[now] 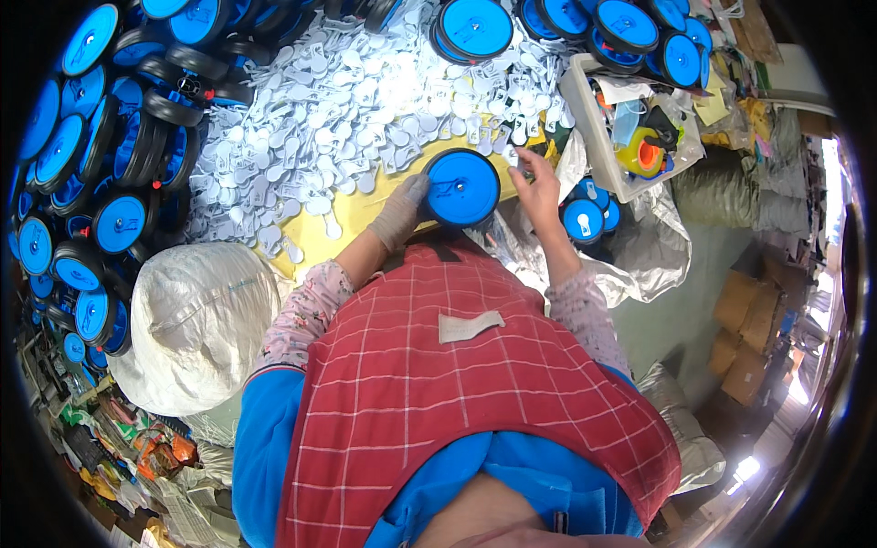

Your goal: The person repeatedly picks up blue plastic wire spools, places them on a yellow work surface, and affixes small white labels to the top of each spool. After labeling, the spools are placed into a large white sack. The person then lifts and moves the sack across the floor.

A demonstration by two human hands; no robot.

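My left hand (402,208), in a thin pale glove, grips the left edge of a blue wheel (463,185) with a black rim. The wheel's flat blue face is turned up, just in front of my apron. Right of the wheel, my right hand (537,187) is bare. Its thumb and finger pinch a small pale grey plastic piece (512,155) with a rounded end. A great heap of similar pale pieces (320,128) covers the yellow table top (361,208) beyond my hands.
Many blue-and-black wheels (121,222) are stacked at the left, with more wheels (471,27) along the far side. A white bin (585,110) of odds and ends stands at the right. Below it, small blue discs (583,219) lie by a white sack (653,256). Another white sack (196,320) bulges at the left.
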